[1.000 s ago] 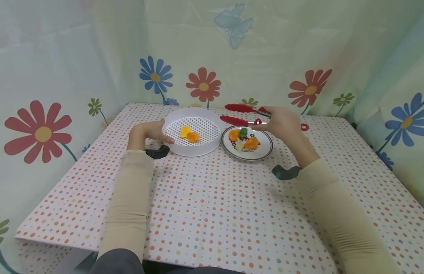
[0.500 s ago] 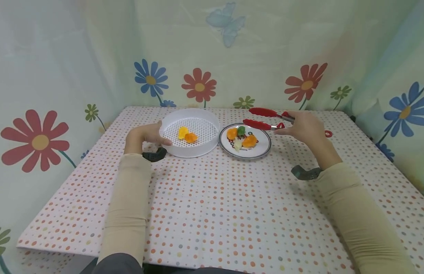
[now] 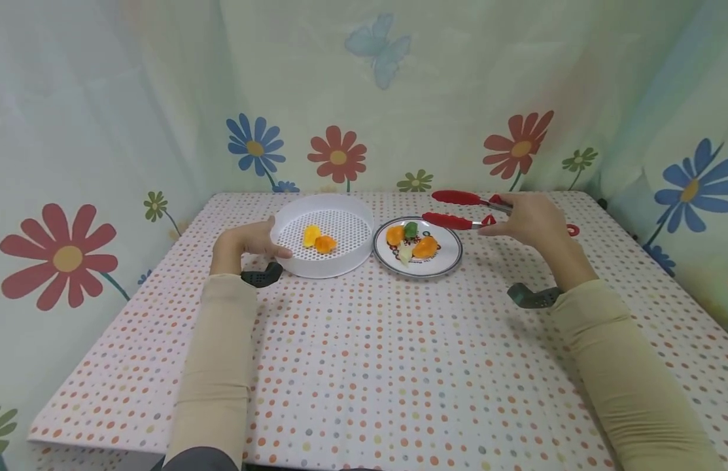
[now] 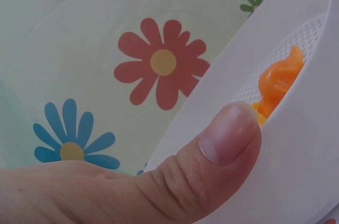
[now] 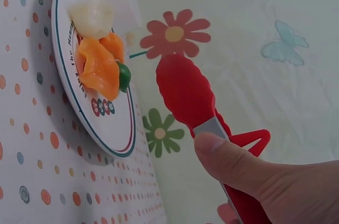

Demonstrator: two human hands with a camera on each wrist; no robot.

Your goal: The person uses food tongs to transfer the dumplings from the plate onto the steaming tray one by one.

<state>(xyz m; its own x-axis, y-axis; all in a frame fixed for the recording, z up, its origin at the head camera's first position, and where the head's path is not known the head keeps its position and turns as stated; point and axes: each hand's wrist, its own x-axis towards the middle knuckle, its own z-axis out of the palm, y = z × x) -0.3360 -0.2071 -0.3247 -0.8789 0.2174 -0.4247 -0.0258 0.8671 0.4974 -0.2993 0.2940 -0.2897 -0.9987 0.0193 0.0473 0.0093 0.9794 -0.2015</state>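
Note:
In the head view, my left hand [image 3: 254, 239] holds the left side of a round white basket [image 3: 346, 263] with a perforated floor. Its thumb lies along the outer wall; the other fingers are mostly hidden. A yellow piece [image 3: 311, 236] and an orange piece [image 3: 325, 244], perhaps pepper, sit in the basket. My right hand [image 3: 531, 219] grips red-tipped tongs [image 3: 452, 221] above the plate's right part, jaws apart with nothing between them. On the patterned white plate [image 3: 443, 265] lie two orange pieces [image 5: 100, 68], a green piece [image 3: 411, 229] and a pale piece [image 3: 405, 254].
Plate and basket stand side by side toward the back of a table with a dotted cloth [image 3: 364, 366]. A flower-printed curtain [image 3: 446, 104] closes off the back and both sides.
My right hand has carried the tongs rightward, from over the plate's back left to its right. The left hand keeps its place on the basket. The head view has shifted slightly.

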